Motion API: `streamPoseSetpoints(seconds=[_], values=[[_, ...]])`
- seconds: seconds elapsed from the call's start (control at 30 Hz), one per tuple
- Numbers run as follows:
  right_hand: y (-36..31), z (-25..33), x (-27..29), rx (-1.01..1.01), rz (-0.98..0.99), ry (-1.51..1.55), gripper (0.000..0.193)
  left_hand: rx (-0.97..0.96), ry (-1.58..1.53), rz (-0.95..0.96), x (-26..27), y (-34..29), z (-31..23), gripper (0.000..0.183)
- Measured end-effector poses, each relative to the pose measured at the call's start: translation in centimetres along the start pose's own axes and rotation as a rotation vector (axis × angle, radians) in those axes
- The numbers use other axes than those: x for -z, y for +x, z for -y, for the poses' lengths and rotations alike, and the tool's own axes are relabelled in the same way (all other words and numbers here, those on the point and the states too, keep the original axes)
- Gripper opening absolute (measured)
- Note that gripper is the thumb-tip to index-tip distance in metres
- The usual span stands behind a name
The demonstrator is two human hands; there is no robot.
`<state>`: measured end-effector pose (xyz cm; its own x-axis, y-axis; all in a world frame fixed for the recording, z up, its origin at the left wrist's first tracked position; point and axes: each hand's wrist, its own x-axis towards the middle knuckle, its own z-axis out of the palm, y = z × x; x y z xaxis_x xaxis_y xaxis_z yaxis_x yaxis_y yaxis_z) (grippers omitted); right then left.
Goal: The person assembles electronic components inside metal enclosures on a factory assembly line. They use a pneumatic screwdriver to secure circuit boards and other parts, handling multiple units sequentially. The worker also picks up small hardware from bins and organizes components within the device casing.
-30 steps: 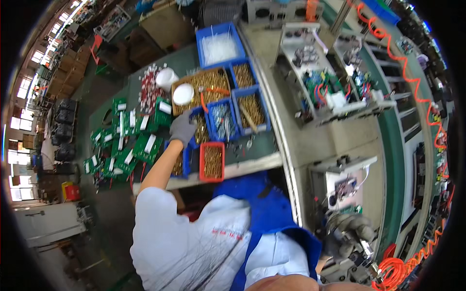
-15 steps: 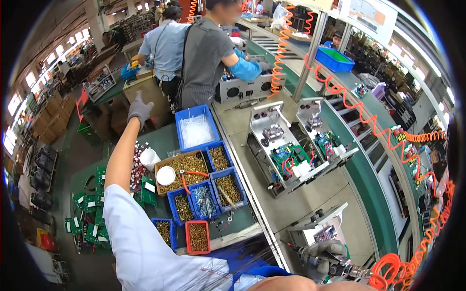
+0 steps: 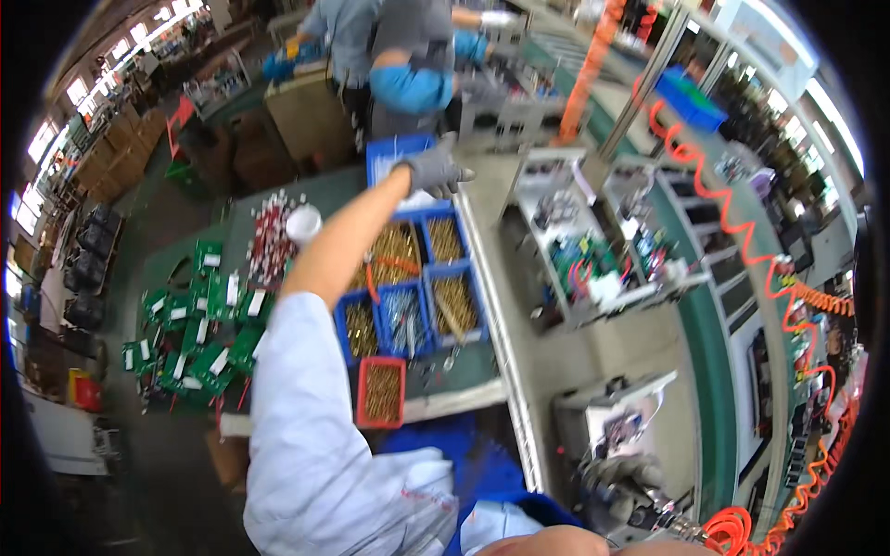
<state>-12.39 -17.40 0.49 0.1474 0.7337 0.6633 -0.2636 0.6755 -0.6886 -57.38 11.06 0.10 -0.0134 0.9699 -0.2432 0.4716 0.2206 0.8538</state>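
Observation:
My left hand [image 3: 432, 173], in a grey glove, is stretched forward over a blue bin [image 3: 387, 153] of white pieces, its fingers apart and nothing visible in them. It hides part of that bin. Below the forearm stand blue bins of brass-coloured fasteners [image 3: 454, 301] and silvery screws [image 3: 404, 318], and a red bin [image 3: 381, 393] of small brass-coloured parts. At the lower right my gloved right hand [image 3: 623, 484] is closed around a metal air screwdriver [image 3: 675, 521] with an orange coiled hose [image 3: 731, 531]. Right beside it is an open metal chassis [image 3: 584, 426]; the tool's tip is hidden.
Two more chassis with green boards [image 3: 579, 264] stand farther along the line. Green circuit boards [image 3: 199, 324] and a white tub [image 3: 303, 224] lie on the left bench. Two people work at the far end. Orange coiled hoses [image 3: 732, 222] hang at the right.
My left hand has swung right, from beside the bins to over the bin of white pieces. The view has shifted. My right hand keeps hold of the air screwdriver.

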Motion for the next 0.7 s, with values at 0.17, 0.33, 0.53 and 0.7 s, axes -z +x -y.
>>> streamPoseSetpoints(seconds=[0.17, 0.33, 0.53, 0.7], values=[[-0.8, 0.3, 2.3, -0.040, -0.009, 0.054, 0.044, -0.095, 0.191, -0.832, 12.2, 4.6, 2.7, 0.101], [-2.5, 2.4, 5.3, -0.178, 0.014, 0.096, 0.045, -0.243, 0.136, -0.446, 10.0, -5.4, 0.5, 0.037], [-1.6, 1.8, 5.4, -0.047, 0.082, -0.056, 0.045, -0.033, 0.718, 0.298, -9.2, -20.3, 13.9, 0.035], [-1.4, 1.2, 6.1, -0.137, 0.114, 0.033, 0.041, 0.301, 0.742, 0.098, -18.8, -31.3, 19.3, 0.041]])
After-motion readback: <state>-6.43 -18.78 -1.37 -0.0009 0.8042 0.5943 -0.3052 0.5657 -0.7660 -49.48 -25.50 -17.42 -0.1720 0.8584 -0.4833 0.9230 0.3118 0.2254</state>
